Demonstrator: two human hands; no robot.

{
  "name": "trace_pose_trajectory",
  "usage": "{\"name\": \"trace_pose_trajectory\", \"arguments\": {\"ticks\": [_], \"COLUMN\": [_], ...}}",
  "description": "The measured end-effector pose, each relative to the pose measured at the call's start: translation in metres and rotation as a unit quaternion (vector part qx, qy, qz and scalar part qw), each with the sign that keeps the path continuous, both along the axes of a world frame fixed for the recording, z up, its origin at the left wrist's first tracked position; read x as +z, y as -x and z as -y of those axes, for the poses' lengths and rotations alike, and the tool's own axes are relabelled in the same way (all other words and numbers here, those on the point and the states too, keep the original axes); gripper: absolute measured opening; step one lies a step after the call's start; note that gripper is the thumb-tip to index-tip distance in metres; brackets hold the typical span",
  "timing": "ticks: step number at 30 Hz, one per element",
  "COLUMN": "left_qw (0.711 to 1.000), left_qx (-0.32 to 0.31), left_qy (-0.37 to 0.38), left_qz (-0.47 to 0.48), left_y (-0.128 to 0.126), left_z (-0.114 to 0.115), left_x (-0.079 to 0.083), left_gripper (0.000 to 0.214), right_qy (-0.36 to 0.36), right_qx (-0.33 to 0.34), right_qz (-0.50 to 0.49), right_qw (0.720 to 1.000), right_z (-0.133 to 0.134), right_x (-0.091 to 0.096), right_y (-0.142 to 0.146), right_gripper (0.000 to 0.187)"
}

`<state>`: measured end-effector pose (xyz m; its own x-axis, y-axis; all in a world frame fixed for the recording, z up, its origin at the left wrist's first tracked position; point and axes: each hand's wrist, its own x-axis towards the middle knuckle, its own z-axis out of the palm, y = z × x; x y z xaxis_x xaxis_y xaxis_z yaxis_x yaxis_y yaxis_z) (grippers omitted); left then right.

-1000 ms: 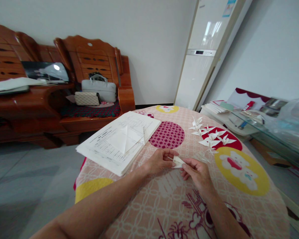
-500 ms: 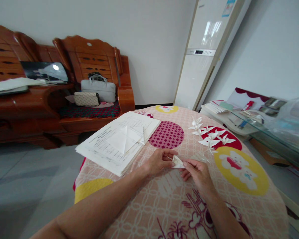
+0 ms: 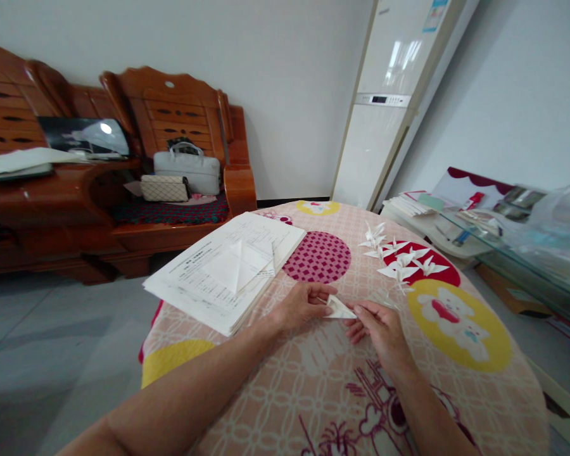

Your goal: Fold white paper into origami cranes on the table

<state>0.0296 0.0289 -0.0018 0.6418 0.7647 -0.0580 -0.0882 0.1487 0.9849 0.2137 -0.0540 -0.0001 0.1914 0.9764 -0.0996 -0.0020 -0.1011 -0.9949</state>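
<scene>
A small piece of folded white paper (image 3: 340, 308) is held just above the patterned tablecloth (image 3: 275, 380), its pointed end toward the right. My left hand (image 3: 308, 301) pinches its left side between thumb and fingers. At the pointed end, the thumb and forefinger of my right hand (image 3: 378, 324) are closed on the tip, while the other fingers curl below. Beyond my right hand lie several white folded paper cranes (image 3: 403, 261). Left of my left hand, a larger folded square of white paper (image 3: 237, 265) rests on a stack of printed sheets (image 3: 194, 297).
The round table's edge curves around on the right. A glass-topped stand (image 3: 513, 253) with a plastic bag (image 3: 551, 218) stands beyond it. Behind at left is a wooden bench (image 3: 185, 95) holding a grey handbag (image 3: 190, 171). A tall white cabinet unit (image 3: 375, 139) stands at the wall.
The right thumb and fingers have shifted slightly right, toward the tip, so more of the folded paper's point shows. The left hand has barely moved.
</scene>
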Motion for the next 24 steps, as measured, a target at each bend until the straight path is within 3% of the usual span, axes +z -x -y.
{"name": "trace_pose_trajectory", "arguments": {"ticks": [9,19,24], "left_qw": [1.0,0.982,0.978], "left_qx": [0.002,0.02,0.025], "left_qy": [-0.025,-0.175,-0.195], "left_qz": [0.004,-0.066,-0.071], "left_y": [-0.002,-0.007,-0.008], "left_z": [0.005,0.018,0.02], "left_x": [-0.002,0.0,0.0], "left_gripper": [0.056,0.046,0.045], "right_qy": [-0.015,0.007,0.003], "right_qx": [0.027,0.0,0.014], "right_qz": [0.008,-0.013,-0.026], "right_qw": [0.999,1.0,1.0], "right_z": [-0.002,-0.001,-0.001], "right_x": [-0.006,-0.002,-0.002], "right_y": [0.001,0.01,0.01], "right_gripper": [0.043,0.038,0.03]}}
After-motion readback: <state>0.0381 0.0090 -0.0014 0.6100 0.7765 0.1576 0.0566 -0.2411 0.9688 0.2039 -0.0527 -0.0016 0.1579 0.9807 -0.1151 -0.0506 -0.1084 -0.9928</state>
